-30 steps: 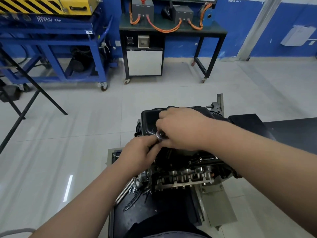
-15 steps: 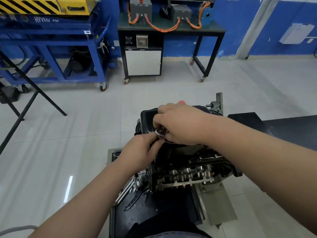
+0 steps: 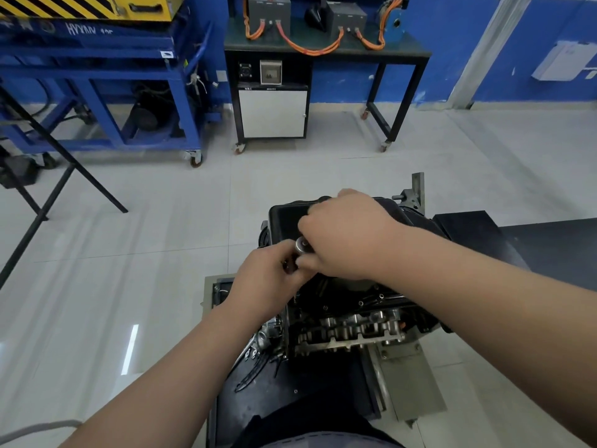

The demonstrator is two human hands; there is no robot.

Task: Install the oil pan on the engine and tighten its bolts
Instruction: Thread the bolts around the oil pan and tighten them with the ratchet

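The black oil pan [image 3: 284, 218] sits on top of the engine [image 3: 349, 321], which is mounted on a stand in front of me. My right hand [image 3: 349, 234] grips a ratchet wrench; its round silver head [image 3: 303, 245] shows at the pan's near left edge, and the handle is hidden under the hand. My left hand [image 3: 268, 282] pinches the dark socket part just below that head. The bolt itself is hidden by my fingers.
Loose tools and cables [image 3: 258, 357] lie on the stand's black base at the engine's left. A black table [image 3: 533, 240] is at the right. Across the tiled floor stand a blue cart [image 3: 106, 92] and a black bench [image 3: 326, 50] with orange cables.
Both hands stay at the same spot on the pan's left edge. My right hand has shifted slightly on the wrench; my left hand has barely moved.
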